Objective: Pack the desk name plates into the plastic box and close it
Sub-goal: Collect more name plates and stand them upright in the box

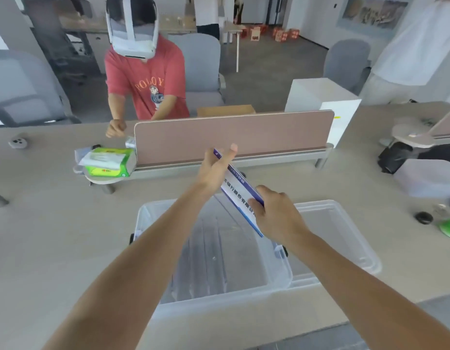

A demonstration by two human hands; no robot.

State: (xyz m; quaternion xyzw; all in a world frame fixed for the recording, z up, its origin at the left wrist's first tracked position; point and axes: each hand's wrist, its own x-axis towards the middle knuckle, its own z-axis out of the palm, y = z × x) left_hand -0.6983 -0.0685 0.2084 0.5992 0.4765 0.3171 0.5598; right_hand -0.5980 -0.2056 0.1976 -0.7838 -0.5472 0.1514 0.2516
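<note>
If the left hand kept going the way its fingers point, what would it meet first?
Probably the pink desk divider: the left hand, holding the name plate, points up and away toward it. Depth is unclear, so that is a guess.

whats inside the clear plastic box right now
The plastic box looks empty through its clear walls; the forearms hide part of its floor. The name plate is held above it.

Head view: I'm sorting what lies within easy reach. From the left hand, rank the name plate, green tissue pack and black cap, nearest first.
1. Name plate: held in the left hand itself.
2. Green tissue pack: to the left, by the divider's end.
3. Black cap: far right on the desk.
</note>
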